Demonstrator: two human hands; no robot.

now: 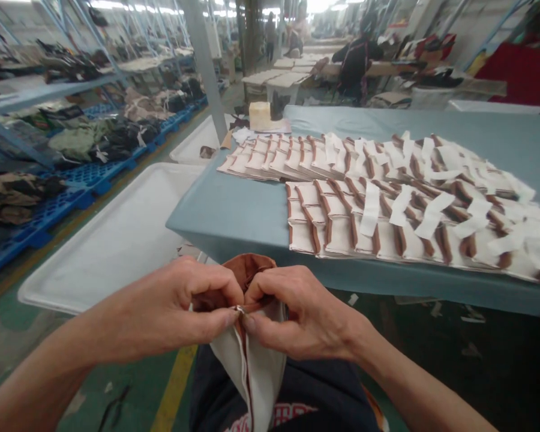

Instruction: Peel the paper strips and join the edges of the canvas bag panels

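A white and brown fabric piece (265,366) hangs in front of the person's body, its brown part bunched at the top. My left hand (175,306) pinches the fabric's edge from the left, thumb and forefinger pressed together. From the right, my right hand (301,312) pinches the same edge, its fingertips almost touching those of the left. A small pale bit shows between the two thumbs, too small to make out. Beyond the hands, overlapping rows of white pieces with brown edges (337,210) lie on the blue-covered table (234,210), with white strips on top.
A white plastic tub (112,234) stands left of the table, near a grey post (207,72). Blue pallets (90,180) with piled cloth line the far left. A yellow block (260,116) sits at the table's back corner. A person (355,63) in dark clothing is farther back.
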